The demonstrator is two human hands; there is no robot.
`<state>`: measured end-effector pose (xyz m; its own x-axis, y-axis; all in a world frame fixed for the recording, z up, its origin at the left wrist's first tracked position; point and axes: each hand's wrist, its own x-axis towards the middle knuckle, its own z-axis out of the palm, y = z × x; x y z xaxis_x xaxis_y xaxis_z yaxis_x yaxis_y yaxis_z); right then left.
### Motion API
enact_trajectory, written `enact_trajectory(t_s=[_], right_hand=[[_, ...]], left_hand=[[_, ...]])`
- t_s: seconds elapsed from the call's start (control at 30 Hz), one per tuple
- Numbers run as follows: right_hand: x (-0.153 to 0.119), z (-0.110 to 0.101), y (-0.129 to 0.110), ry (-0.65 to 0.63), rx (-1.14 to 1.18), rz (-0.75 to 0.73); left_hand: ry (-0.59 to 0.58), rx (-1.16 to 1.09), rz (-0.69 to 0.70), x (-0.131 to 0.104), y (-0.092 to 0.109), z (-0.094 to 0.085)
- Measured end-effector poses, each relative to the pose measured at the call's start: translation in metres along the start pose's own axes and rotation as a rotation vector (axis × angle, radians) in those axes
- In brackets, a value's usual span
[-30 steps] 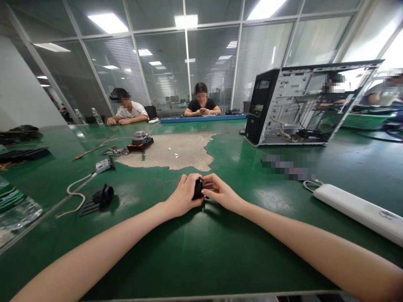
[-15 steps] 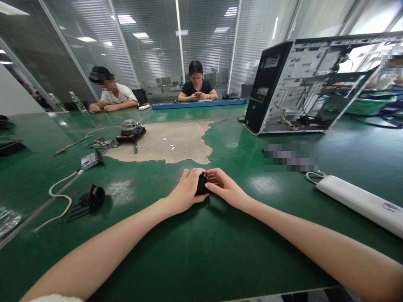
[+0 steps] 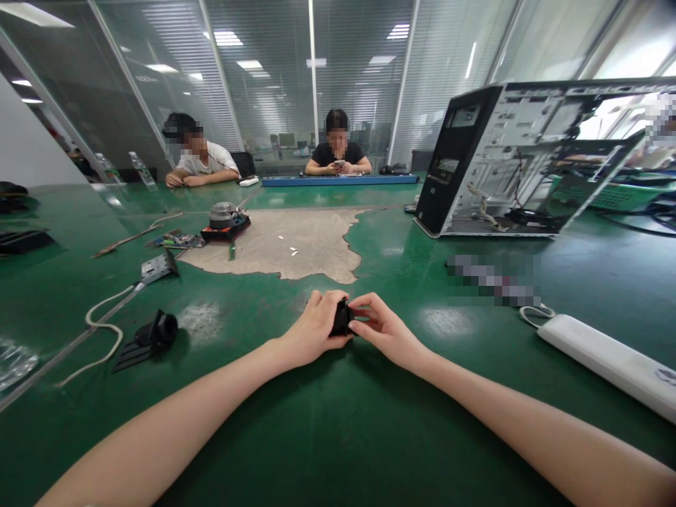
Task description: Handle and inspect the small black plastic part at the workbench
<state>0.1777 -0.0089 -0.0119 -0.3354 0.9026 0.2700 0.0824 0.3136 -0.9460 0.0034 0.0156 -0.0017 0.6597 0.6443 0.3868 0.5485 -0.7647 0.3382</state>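
Green table (image 3: 338,422), bare tan patch (image 3: 285,239), glass-walled room. Vs. last frame: view shifted, PC case (image 3: 496,162) sits lower in view. Black part (image 3: 342,320) between both hands, over near table area. Left hand (image 3: 314,327) fingers clamped on it; right hand (image 3: 383,327) fingers curled at its right side, slightly apart.

Glossy, smooth-looking green tabletop (image 3: 296,429), scuffed.
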Motion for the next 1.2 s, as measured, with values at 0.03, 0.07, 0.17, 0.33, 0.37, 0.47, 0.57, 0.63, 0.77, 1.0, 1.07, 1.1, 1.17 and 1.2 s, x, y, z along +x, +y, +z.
enact_trajectory(t_s=[0.03,0.07,0.17,0.33,0.37,0.47,0.57,0.63,0.77,1.0,1.07,1.1,1.17,1.2], right_hand=[[0.0,0.0,-0.001,-0.001,-0.019,-0.004],[-0.001,0.001,-0.002,-0.004,-0.032,-0.008],[-0.004,0.001,-0.004,-0.028,-0.034,-0.028],[-0.008,0.002,-0.004,-0.028,-0.002,-0.066],[-0.008,0.002,-0.004,-0.023,-0.004,-0.057],[-0.008,0.001,-0.002,-0.005,-0.043,-0.043],[-0.007,0.001,0.0,-0.001,-0.084,-0.07],[-0.008,0.002,0.0,-0.011,-0.099,-0.076],[-0.009,0.002,-0.003,-0.046,-0.04,-0.07],[-0.006,0.0,-0.004,-0.018,-0.029,-0.042],[-0.006,0.0,-0.004,-0.012,-0.063,-0.054],[-0.007,0.0,-0.004,-0.016,-0.073,-0.058],[-0.008,0.0,-0.006,-0.033,-0.066,-0.061],[-0.009,0.0,-0.007,-0.043,-0.049,-0.062]], left_hand=[[0.003,0.0,0.001,-0.001,0.001,0.0],[0.007,0.0,0.001,-0.001,0.002,0.0],[0.011,0.0,0.001,-0.003,0.004,0.0],[0.009,-0.009,-0.003,-0.003,0.004,0.001],[0.007,-0.012,-0.006,-0.003,0.004,0.001],[0.01,-0.006,-0.01,-0.003,0.004,0.003],[0.023,0.0,0.0,-0.003,0.005,0.003],[0.021,0.001,0.0,-0.004,0.005,0.002],[0.019,0.016,0.001,-0.005,0.007,0.001],[0.037,0.032,0.009,-0.007,0.009,0.002],[0.043,0.03,0.009,-0.008,0.01,0.002],[0.046,0.028,0.009,-0.008,0.011,0.002],[0.047,0.025,0.009,-0.009,0.012,0.001],[0.045,0.024,0.009,-0.009,0.012,0.001]])
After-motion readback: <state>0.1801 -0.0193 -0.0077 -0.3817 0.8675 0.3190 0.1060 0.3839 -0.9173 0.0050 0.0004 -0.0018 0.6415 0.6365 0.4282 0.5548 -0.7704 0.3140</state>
